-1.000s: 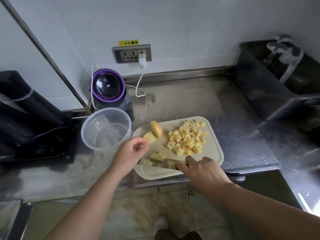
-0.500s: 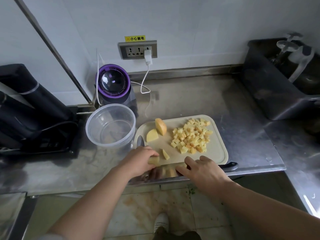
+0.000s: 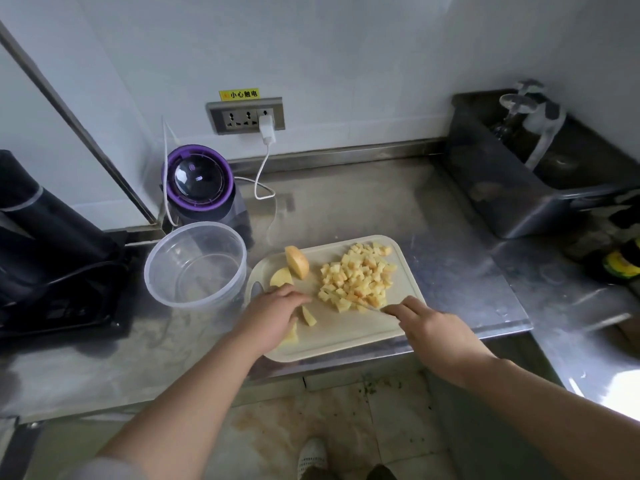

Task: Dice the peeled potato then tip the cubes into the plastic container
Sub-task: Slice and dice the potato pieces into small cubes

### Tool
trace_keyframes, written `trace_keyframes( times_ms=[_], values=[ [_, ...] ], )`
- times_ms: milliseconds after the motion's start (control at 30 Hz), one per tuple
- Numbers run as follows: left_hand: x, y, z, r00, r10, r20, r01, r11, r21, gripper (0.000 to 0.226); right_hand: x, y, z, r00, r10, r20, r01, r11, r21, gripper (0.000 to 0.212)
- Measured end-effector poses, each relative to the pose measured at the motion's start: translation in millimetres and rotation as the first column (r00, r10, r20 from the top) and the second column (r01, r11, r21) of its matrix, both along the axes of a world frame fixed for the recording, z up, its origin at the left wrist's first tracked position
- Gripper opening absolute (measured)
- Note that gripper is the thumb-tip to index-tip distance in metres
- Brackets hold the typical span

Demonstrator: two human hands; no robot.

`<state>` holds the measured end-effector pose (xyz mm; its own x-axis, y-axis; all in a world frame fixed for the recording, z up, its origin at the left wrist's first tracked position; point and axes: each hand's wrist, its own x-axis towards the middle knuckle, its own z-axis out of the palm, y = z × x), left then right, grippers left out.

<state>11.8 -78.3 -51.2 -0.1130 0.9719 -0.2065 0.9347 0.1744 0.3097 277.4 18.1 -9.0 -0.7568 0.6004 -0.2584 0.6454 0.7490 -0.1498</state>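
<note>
We find the potato on the cutting board (image 3: 349, 341): a heap of diced cubes (image 3: 356, 275) on its far right half, two larger wedges (image 3: 296, 262) at its far left corner, a small slice (image 3: 309, 317) near its middle, and a potato chunk (image 3: 291, 336) by its near left edge. Our left hand (image 3: 273, 313) lies over that chunk, its grip curled down around it. Our right hand (image 3: 433, 323), at the board's near right, has its grip closed round the knife (image 3: 367, 305), forefinger stretched along the blade's back. The thin blade meets the near edge of the heap. The clear plastic container (image 3: 195, 265) stands on the steel worktop (image 3: 346, 209) just left of the board. A purple-rimmed blender (image 3: 199, 181) stands beyond the board's left end.
</note>
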Motion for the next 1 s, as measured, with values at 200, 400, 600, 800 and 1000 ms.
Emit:
trace_keyframes(
  times_ms=[200,400,600,800,1000],
  values=[
    [8,22,-4,0.989,-0.058,-0.133,0.047,0.995,-0.085,0.022,-10,-5,-6,0.985,-0.157,-0.069,0.147,0.98,-0.131,0.04],
    [30,18,-14,0.971,0.227,-0.07,-0.228,0.974,-0.004,0.021,-27,-20,6,0.982,-0.187,0.023,0.188,0.962,-0.197,0.031],
    [40,2,-27,0.903,0.43,-0.012,-0.427,0.899,0.095,0.024,-38,-44,14,0.985,-0.108,0.133,0.139,0.958,-0.249,0.039],
    [40,2,-25,0.897,0.442,-0.025,-0.438,0.894,0.094,0.018,-43,-50,14,0.985,-0.075,0.152,0.113,0.959,-0.259,0.044],
    [40,5,-30,0.898,0.429,-0.098,-0.421,0.902,0.092,0.018,-48,-54,11,0.98,-0.069,0.187,0.115,0.961,-0.251,0.043]
  ],
)
